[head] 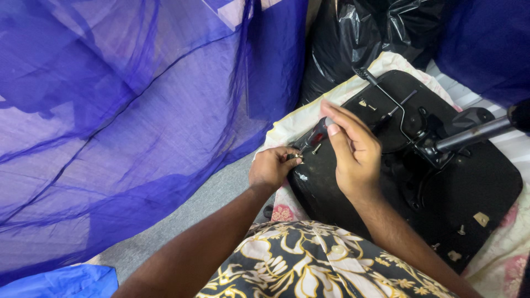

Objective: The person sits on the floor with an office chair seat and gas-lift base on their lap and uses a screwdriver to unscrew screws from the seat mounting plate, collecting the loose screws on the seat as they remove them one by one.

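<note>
The right hand point(353, 149) is closing its grip around the red-and-black handle of a screwdriver point(316, 134), whose long axis is slanting down and away from that grip toward the left hand point(271, 167). The left hand, nearer the tip, is pinching a small screw point(298, 158) at the near corner of the upturned black chair seat point(486, 182). Just beyond the tip, another loose screw point(316, 148) is lying on the seat. Farther right, the metal lever mechanism point(436, 146) is crowding the seat; left of both hands, open grey floor point(210, 198) and blue netting point(121, 121) are lying.

Two small pale label patches point(481, 219) (squarish, beige) low on the black seat underside point(486, 182).
</note>
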